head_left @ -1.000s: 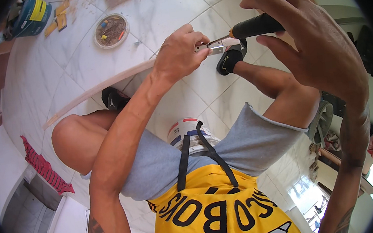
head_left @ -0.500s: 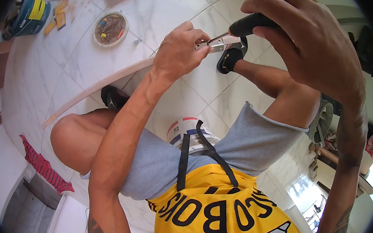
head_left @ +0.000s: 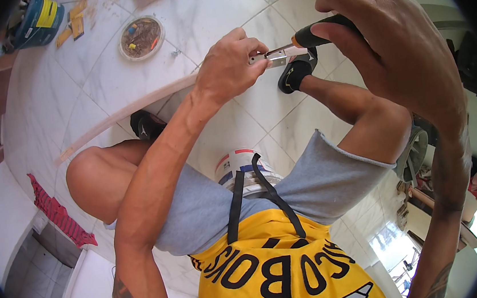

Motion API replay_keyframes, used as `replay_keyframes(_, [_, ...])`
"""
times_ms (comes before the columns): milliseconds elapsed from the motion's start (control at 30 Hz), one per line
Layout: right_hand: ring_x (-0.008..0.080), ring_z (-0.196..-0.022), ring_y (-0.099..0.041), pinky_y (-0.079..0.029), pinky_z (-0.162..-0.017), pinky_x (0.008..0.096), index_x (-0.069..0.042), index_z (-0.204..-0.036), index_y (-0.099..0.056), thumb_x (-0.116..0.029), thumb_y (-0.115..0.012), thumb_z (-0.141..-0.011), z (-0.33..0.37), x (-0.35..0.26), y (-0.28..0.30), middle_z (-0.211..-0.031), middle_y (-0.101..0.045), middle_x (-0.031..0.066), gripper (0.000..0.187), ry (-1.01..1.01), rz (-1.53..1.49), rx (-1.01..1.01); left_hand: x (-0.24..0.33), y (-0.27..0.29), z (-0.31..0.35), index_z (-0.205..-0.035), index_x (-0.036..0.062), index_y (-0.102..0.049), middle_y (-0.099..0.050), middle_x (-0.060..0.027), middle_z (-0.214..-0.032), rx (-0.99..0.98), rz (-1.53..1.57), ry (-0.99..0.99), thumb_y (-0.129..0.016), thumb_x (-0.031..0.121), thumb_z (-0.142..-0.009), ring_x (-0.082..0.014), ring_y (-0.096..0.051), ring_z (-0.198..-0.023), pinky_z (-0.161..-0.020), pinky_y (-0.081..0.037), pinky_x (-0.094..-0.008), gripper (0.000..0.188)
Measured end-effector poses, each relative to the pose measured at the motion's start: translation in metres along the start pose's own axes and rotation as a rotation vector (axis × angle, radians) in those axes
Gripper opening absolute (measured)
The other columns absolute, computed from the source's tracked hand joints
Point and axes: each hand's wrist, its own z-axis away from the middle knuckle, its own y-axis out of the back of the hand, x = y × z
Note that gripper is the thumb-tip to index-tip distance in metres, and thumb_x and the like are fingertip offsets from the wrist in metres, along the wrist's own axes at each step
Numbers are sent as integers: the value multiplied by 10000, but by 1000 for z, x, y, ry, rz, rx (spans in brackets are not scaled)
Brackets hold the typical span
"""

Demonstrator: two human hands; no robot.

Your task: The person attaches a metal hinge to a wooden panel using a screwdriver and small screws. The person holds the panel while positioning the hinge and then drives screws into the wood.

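Note:
My right hand (head_left: 395, 47) is closed around the black handle of a screwdriver (head_left: 319, 35) with an orange collar. Its shaft points left, and its tip meets a small metal plate with holes (head_left: 279, 60) at my left fingertips. There my left hand (head_left: 231, 63) pinches the plate; whether a screw sits between the fingers is hidden. A long, pale wooden strip (head_left: 131, 106) runs from the lower left up to behind my left hand, in line with the plate.
On the tiled floor beyond the strip stands a round tub (head_left: 141, 37) of small hardware. A teal bucket (head_left: 37, 22) and yellow pieces (head_left: 73, 27) lie far left. A white bucket (head_left: 246, 168) is between my legs, and a red striped cloth (head_left: 61, 215) at left.
My right hand has shifted its grip on the screwdriver handle: the fingers sit slightly lower and the thumb now lies further along it. The left hand has stayed put at the plate.

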Motion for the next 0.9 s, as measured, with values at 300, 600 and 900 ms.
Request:
replay_keyframes(300, [324, -797, -678, -503, -679, 416, -28, -1106, -625, -155, -711, -951, 1, -8, 1, -939, -654, 127, 218, 10, -131, 10, -2, 0, 0, -1025, 45, -787, -631, -109, -872, 3, 4, -19, -815, 129, -832, -225, -695, -810, -707, -599, -329, 213])
replay_keyframes(600, [206, -712, -611, -454, -631, 352, -39, -1132, -658, -164, -679, -989, 17, 19, 27, -909, -632, 90, 191, -132, -145, -47, -2, -1, 0, -1069, 37, -774, -636, -117, -906, -11, 15, -11, -826, 110, -829, -230, -701, -838, -679, -617, -321, 256])
replay_keyframes(900, [140, -802, -708, -572, -700, 287, -110, -1262, -733, -162, -475, -1099, 20, 43, -88, -979, -701, 86, 310, -1005, -1049, 620, 5, -7, 4, -1117, 49, -744, -634, -110, -917, 4, 42, -27, -846, 107, -812, -228, -694, -839, -676, -626, -336, 327])
